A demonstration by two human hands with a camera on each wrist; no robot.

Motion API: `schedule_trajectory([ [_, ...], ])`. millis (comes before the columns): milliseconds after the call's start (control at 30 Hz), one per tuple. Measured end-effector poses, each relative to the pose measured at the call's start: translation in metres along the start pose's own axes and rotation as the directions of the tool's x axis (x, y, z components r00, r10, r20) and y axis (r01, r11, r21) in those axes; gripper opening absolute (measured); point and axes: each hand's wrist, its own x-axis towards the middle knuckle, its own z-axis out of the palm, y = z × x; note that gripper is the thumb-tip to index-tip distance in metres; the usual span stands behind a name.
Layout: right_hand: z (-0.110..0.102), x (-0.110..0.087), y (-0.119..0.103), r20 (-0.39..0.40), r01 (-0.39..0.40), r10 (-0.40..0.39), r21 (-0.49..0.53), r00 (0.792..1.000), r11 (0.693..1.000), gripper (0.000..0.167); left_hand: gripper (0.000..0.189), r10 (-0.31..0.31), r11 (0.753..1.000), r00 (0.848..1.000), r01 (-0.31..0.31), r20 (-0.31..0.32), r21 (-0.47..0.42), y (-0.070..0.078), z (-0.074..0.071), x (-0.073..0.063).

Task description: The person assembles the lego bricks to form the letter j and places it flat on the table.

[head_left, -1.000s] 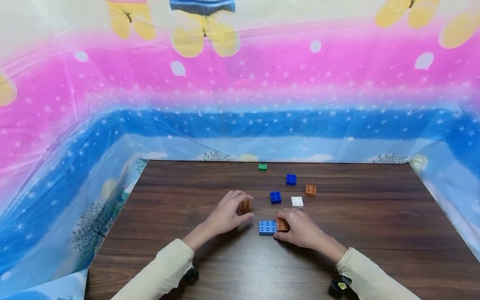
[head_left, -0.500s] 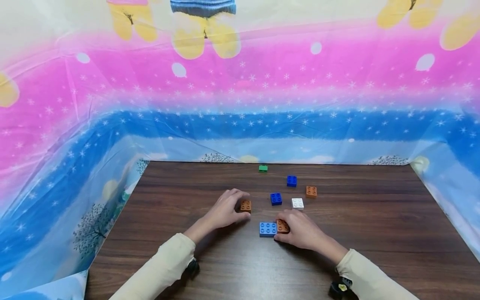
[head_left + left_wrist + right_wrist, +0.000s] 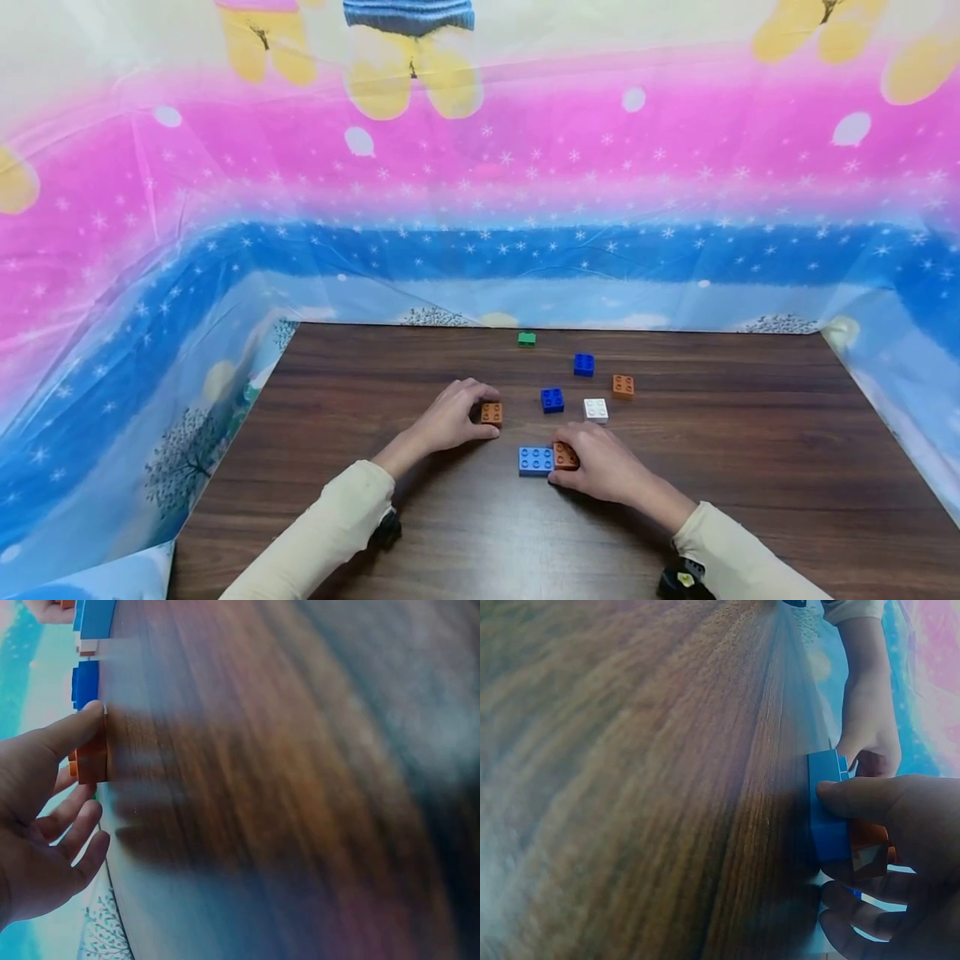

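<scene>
My left hand (image 3: 448,418) pinches an orange-brown four-stud toy building brick (image 3: 491,414) between thumb and index finger. In the left wrist view the thumb lies along one side of this brick (image 3: 92,759), which rests on the table; the other fingers are spread. My right hand (image 3: 600,460) grips a long light blue brick (image 3: 536,461) at its right end, where another orange brick (image 3: 564,455) sits on top. The right wrist view shows the thumb pressed on the side of the blue brick (image 3: 826,832); the orange brick (image 3: 868,847) is partly covered by the hand.
Behind the hands on the brown wooden table (image 3: 375,367) lie two dark blue bricks (image 3: 552,400), a white brick (image 3: 596,409), an orange brick (image 3: 623,386) and a small green brick (image 3: 527,339). A patterned cloth (image 3: 480,250) hangs along the back and sides.
My left thumb and fingers have closed in on the orange-brown brick. The right hand keeps its grip on the light blue brick in the same place. The view has tilted slightly.
</scene>
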Motion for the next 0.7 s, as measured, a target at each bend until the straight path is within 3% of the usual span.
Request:
schedule_trajectory([
  [333, 0.0005, 0.0007, -0.0006, 0.006, 0.003, -0.003, -0.004, 1.000, 1.000, 0.037, 0.041, 0.030, 1.000, 0.999, -0.030, 0.016, 0.008, -0.0023, -0.0014, 0.0003],
  [700, -0.0004, 0.0010, 0.0004, 0.005, 0.020, -0.020, -0.021, 1.000, 1.000, 0.037, 0.047, 0.020, 0.998, 1.000, -0.020, 0.011, 0.058, -0.0027, -0.0021, -0.0037],
])
